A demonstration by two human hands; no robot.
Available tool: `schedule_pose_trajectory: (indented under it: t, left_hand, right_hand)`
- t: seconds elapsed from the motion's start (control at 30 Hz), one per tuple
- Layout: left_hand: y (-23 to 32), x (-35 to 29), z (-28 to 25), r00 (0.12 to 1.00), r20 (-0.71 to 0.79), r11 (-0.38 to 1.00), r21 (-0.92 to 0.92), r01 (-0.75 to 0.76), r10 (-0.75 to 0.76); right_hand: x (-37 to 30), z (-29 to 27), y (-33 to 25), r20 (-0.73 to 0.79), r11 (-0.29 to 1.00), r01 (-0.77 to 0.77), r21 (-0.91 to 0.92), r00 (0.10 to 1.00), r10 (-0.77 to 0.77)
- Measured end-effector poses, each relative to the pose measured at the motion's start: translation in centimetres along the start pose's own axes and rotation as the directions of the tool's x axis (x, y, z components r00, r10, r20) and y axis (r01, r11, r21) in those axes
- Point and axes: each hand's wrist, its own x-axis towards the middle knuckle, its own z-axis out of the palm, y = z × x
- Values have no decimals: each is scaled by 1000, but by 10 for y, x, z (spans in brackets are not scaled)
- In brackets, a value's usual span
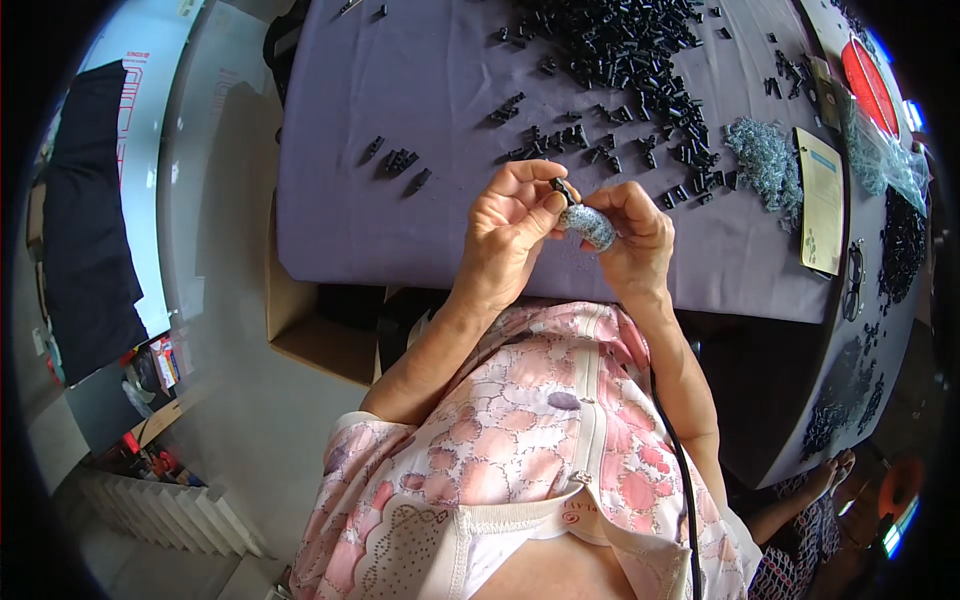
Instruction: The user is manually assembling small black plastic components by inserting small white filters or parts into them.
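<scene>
My left hand [510, 225] pinches a small black plastic piece [563, 190] between thumb and fingers, just above the table's near edge. Close beside it, my right hand [640, 235] has its fingers closed on a curved, speckled grey roll [590, 227], whose kind I cannot make out. The black piece meets the roll's upper end, and my fingers hide part of both. Beyond my hands lies a large heap of similar small black pieces [640, 60] on the purple cloth-covered table [400, 240].
Small black pieces [402, 160] lie at the left. On the right are a pile of clear bluish bits [765, 160], a yellow notebook [818, 200], eyeglasses [854, 280], a red basket [870, 85] and a plastic bag [885, 150]. Another person's limb [825, 480] shows lower right.
</scene>
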Motion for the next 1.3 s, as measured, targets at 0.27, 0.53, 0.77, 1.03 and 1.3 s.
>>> schedule_pose_trajectory:
  t: [0.27,0.53,0.77,1.03,1.3]
  left_hand:
    - [3,4,-1,998,-29,995,-86,56,-59]
    - [8,-1,0,991,-19,981,-139,132,-136]
    - [3,-2,-4,969,33,892,-386,237,-243]
    - [-3,-2,0,975,50,868,-447,217,-219]
    - [-14,-9,-7,973,21,859,-466,213,-230]
  right_hand:
    - [8,-4,2,96,989,142,-51,986,-137]
    - [21,-6,2,297,989,140,50,943,-148]
    - [17,-2,7,260,968,114,223,950,-172]
    - [12,9,8,175,910,40,413,977,-122]
    - [7,11,13,177,937,21,350,980,-88]
